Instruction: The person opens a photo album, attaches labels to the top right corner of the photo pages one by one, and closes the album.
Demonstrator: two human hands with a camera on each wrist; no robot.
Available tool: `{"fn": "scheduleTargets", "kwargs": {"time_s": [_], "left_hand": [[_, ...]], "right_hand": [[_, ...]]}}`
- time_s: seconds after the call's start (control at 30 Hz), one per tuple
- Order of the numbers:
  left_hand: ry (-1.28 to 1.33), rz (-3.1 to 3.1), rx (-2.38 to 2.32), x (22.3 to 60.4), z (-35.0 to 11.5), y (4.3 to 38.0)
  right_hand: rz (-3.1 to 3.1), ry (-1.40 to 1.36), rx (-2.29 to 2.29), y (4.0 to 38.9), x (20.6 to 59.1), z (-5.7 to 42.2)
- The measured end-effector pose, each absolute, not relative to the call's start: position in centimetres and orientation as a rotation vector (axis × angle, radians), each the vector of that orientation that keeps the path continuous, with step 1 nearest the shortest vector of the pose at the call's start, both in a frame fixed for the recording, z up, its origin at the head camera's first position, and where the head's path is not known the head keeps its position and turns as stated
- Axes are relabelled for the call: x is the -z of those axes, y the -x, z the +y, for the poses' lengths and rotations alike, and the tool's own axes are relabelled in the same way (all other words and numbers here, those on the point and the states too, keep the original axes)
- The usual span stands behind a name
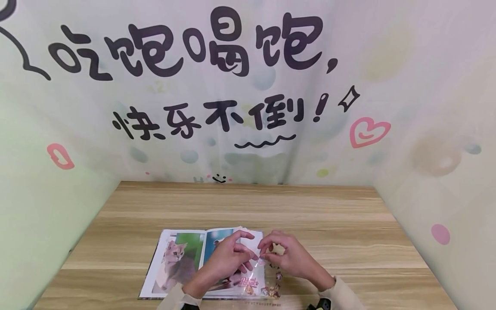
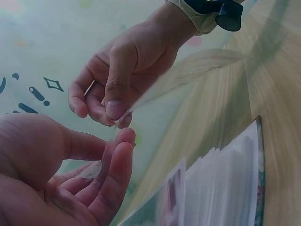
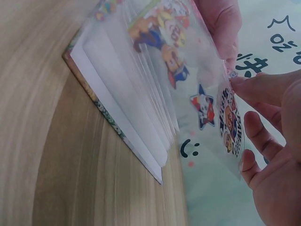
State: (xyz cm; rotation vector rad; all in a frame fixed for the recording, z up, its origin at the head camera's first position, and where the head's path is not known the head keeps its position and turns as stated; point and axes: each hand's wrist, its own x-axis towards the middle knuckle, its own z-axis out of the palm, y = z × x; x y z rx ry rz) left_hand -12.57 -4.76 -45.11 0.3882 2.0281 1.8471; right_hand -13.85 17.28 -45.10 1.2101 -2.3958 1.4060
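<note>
Over the open photo album (image 1: 153,275), my two hands meet at a clear sticker sheet (image 3: 188,127) printed with cartoon puppies. My right hand (image 1: 292,254) pinches the sheet's edge between thumb and fingers; the other fingers are bent loosely. My left hand (image 1: 228,258) is close beside it, thumb bent toward the fingers. A small translucent piece (image 2: 91,169) shows in the left hand's grasp; whether it is a sticker or part of the sheet is unclear. The sheet hangs over the album's right page, hiding part of it.
A wooden table (image 1: 333,215) bears the album. Its left page has a cat photo (image 1: 176,262), its right page an animal photo (image 1: 215,241) partly covered by my left hand. A printed cloth wall (image 1: 248,163) stands behind the table, with more cloth on both sides.
</note>
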Motion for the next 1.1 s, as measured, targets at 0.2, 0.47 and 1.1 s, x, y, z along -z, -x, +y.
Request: {"fn": "scheduleTargets", "kwargs": {"time_s": [0.2,0.47,1.1], "left_hand": [[-0.391,2.055,-1.835,45.2,-4.8,12.5],[-0.379,2.065,-1.834,45.4,-4.8,12.5],[-0.329,2.161,-1.814,46.2,-5.0,12.5]], "right_hand": [[-2.422,-1.195,-1.408,13.8,45.1,17.4],[-2.434,-1.191,-1.440,13.6,44.9,17.7],[-2.405,-1.004,-1.614,14.4,44.2,20.1]]}}
